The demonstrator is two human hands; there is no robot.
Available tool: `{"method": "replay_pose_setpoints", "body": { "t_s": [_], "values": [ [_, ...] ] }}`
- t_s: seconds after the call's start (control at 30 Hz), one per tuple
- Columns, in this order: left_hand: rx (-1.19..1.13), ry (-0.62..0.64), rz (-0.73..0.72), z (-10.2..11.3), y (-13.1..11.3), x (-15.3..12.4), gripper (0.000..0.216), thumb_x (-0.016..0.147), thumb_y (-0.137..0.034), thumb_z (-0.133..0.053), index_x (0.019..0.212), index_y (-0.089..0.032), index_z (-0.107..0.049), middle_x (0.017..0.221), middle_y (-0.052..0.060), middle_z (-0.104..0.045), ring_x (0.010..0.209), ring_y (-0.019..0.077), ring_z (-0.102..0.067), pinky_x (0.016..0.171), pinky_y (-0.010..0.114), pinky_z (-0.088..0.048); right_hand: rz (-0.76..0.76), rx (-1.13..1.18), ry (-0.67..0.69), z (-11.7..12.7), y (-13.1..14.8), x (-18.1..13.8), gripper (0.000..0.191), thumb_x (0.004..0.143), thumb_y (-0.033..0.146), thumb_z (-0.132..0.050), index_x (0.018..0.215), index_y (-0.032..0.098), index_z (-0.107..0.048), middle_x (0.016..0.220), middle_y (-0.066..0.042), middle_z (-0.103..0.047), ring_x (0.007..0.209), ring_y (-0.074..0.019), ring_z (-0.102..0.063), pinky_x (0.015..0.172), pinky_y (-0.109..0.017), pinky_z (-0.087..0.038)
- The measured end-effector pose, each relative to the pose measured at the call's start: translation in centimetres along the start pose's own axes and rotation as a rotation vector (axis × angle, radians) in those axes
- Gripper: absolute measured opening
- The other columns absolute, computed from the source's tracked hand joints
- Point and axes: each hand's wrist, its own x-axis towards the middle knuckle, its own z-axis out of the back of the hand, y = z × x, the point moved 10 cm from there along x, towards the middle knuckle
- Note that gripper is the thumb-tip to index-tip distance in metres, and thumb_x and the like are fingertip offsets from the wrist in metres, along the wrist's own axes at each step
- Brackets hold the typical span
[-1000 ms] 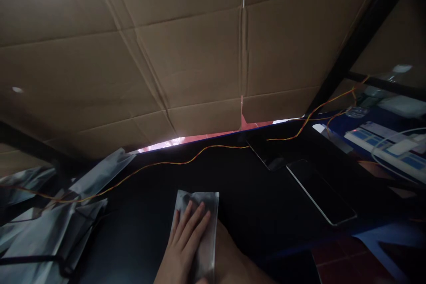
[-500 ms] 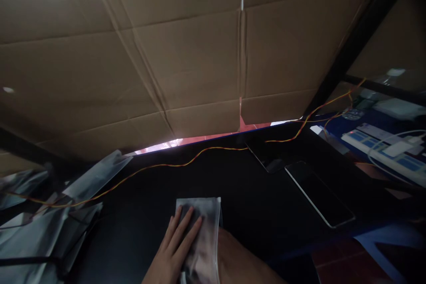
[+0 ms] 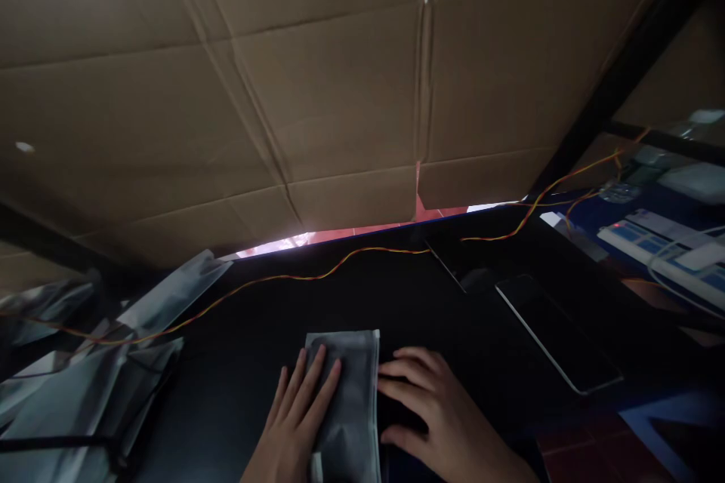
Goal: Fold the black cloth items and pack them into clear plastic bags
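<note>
Grey foil pouch (image 3: 347,400) lies flat on the black tabletop (image 3: 249,385), low centre of my view, long side running toward 12 o'clock. My left hand (image 3: 297,423) is pressed flat on its left half — fingers straight and spread, palm down, nothing pinched or curled around it. My right hand (image 3: 436,411) sits just beside the pouch at its 3 o'clock, fingers bent and resting on the table, fingertips at or touching the pouch's right edge; can't tell if it has anything under it, too dark there. It isn't closed around the pouch.

Outward from there:
- At 1–2 o'clock of the pouch, a dark phone (image 3: 558,332) with a pale rim lies flat, angled; a second dark slab (image 3: 453,268) just beyond it, near the far table edge.
- A yellow-red twisted wire (image 3: 340,268) snakes across the table at 12 o'clock, from the left pile over to the right side and up.
- At 9–10 o'clock, well apart from my hands, a loose heap of more foil bags (image 3: 113,362), overlapping each other — the wire runs over them.
- Behind everything at 12, a big flattened cardboard sheet (image 3: 317,90) stands as a wall, with a thin bright gap under its lower edge.
- Far right at 2–3 o'clock, a white power strip (image 3: 657,249) with a white cable on a blue surface, blurred.
</note>
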Motion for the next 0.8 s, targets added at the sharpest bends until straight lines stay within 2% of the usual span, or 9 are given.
{"method": "replay_pose_setpoints", "body": {
  "t_s": [0.1,0.23,0.4,0.5,0.6,0.67,0.8],
  "values": [
    [-0.015,0.042,0.036,0.1,-0.3,0.4,0.139,0.074,-0.081,-0.084,0.177,-0.026,-0.008,0.177,0.019,-0.030,0.160,0.0512,-0.036,0.115,0.073,-0.050,-0.050,-0.070,0.019,-0.9,-1.1,-0.4,0.075,0.084,0.029,-0.093,0.153,0.038,-0.064,0.158,-0.001,-0.065,0.149,-0.0368,-0.049,0.123,-0.057,-0.042],
    [-0.011,0.093,0.059,-0.1,-0.7,0.7,0.140,0.074,-0.068,-0.090,0.176,-0.030,-0.002,0.178,0.018,-0.027,0.161,0.0532,-0.031,0.114,0.077,-0.049,0.035,-0.056,0.002,-2.4,0.2,0.4,0.077,0.089,0.022,-0.082,0.158,0.045,-0.056,0.159,0.004,-0.064,0.153,-0.0324,-0.044,0.125,-0.054,-0.038],
    [0.034,0.095,0.031,0.6,-1.3,1.3,0.134,0.080,-0.056,-0.085,0.176,-0.026,0.003,0.176,0.022,-0.027,0.159,0.0548,-0.034,0.109,0.082,-0.049,0.006,-0.051,-0.038,-1.4,0.9,1.4,0.086,0.091,0.017,-0.081,0.164,0.045,-0.047,0.160,0.003,-0.064,0.160,-0.0336,-0.038,0.126,-0.057,-0.038],
    [0.061,0.077,-0.006,1.8,-1.6,1.8,0.127,0.084,-0.063,-0.081,0.177,-0.023,-0.003,0.176,0.023,-0.028,0.158,0.0551,-0.036,0.106,0.081,-0.052,0.018,-0.002,0.021,-0.7,0.5,0.7,0.088,0.093,0.022,-0.084,0.167,0.045,-0.043,0.168,0.004,-0.055,0.166,-0.0313,-0.029,0.129,-0.055,-0.037],
    [0.069,0.046,-0.038,2.6,-1.5,2.1,0.127,0.086,-0.081,-0.072,0.177,-0.021,-0.008,0.175,0.024,-0.031,0.159,0.0556,-0.035,0.104,0.080,-0.054,-0.054,0.017,-0.004,0.6,-1.7,-0.7,0.073,0.098,0.033,-0.081,0.164,0.041,-0.050,0.171,0.003,-0.051,0.164,-0.0287,-0.034,0.129,-0.051,-0.039],
    [0.063,0.034,-0.052,2.6,-1.5,2.3,0.130,0.083,-0.092,-0.064,0.177,-0.021,-0.009,0.173,0.025,-0.034,0.159,0.0545,-0.035,0.106,0.079,-0.053,-0.130,-0.024,-0.044,1.2,-3.2,-1.4,0.066,0.098,0.038,-0.081,0.160,0.038,-0.057,0.171,0.000,-0.052,0.163,-0.0306,-0.037,0.130,-0.053,-0.038],
    [0.049,0.019,-0.090,1.7,-2.4,2.9,0.131,0.083,-0.094,-0.061,0.176,-0.017,-0.010,0.172,0.025,-0.038,0.157,0.0522,-0.041,0.106,0.075,-0.055,-0.155,-0.113,0.014,0.1,-3.2,-1.1,0.085,0.086,0.037,-0.092,0.162,0.038,-0.054,0.178,-0.001,-0.038,0.166,-0.0378,-0.030,0.130,-0.063,-0.034]
  ]
}}
